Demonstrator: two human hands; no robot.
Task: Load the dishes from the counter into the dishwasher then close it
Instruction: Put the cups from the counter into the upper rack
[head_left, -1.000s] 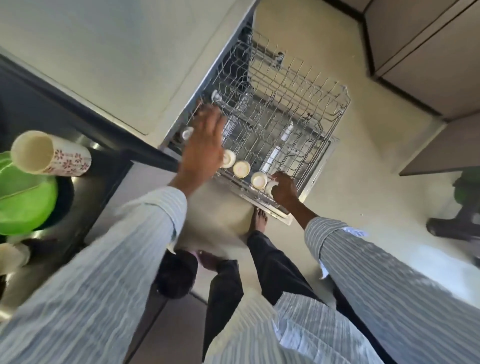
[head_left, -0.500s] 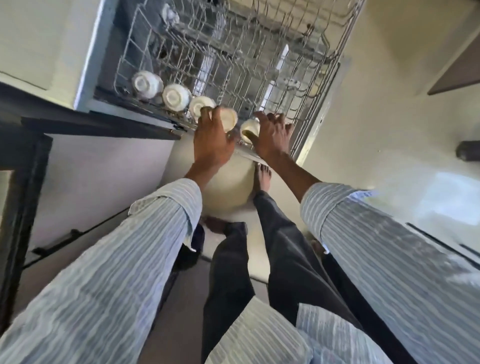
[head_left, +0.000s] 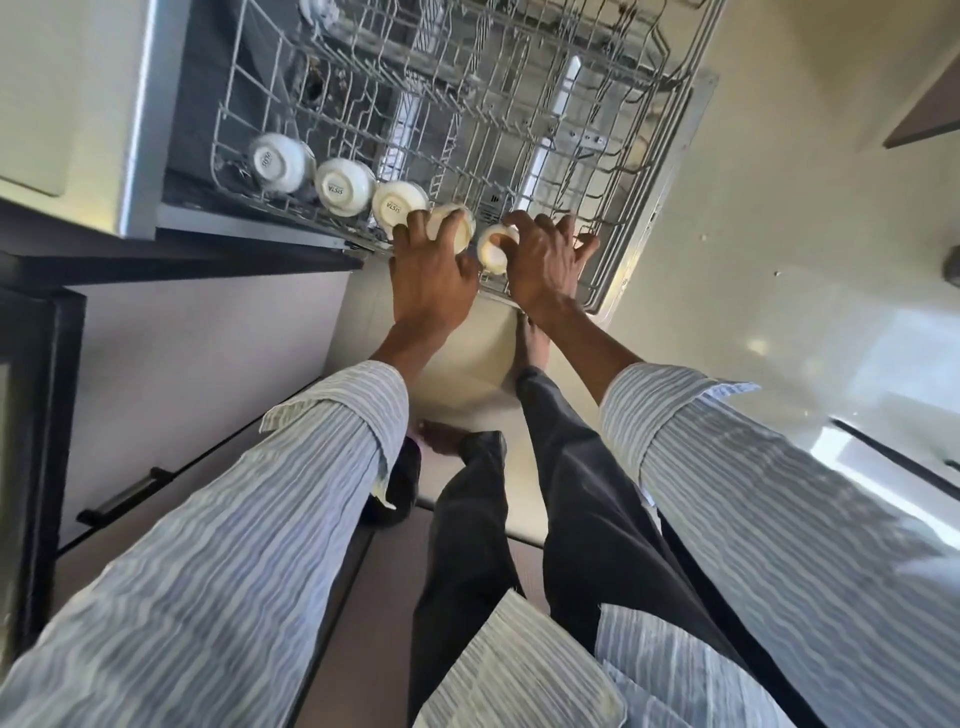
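The dishwasher's wire rack (head_left: 519, 93) is pulled out in front of me. Along its near edge three white cups stand upside down in a row: one (head_left: 278, 161), a second (head_left: 343, 186) and a third (head_left: 397, 205). My left hand (head_left: 431, 270) curls its fingers round a fourth white cup (head_left: 457, 228) next to that row. My right hand (head_left: 545, 260) grips a fifth white cup (head_left: 493, 249) just to the right, at the rack's near edge. Most of both held cups is hidden by my fingers.
The open dishwasher door (head_left: 660, 171) lies under the rack on the right. A dark counter edge (head_left: 182, 260) and a drawer with a black handle (head_left: 122, 499) are on the left. My legs and bare feet stand on the pale floor (head_left: 779, 208) below the rack.
My view has tilted down and closer to the rack, so the counter items have left the frame. My left hand came from the rack's far side onto the fourth cup; my right hand stays on the fifth.
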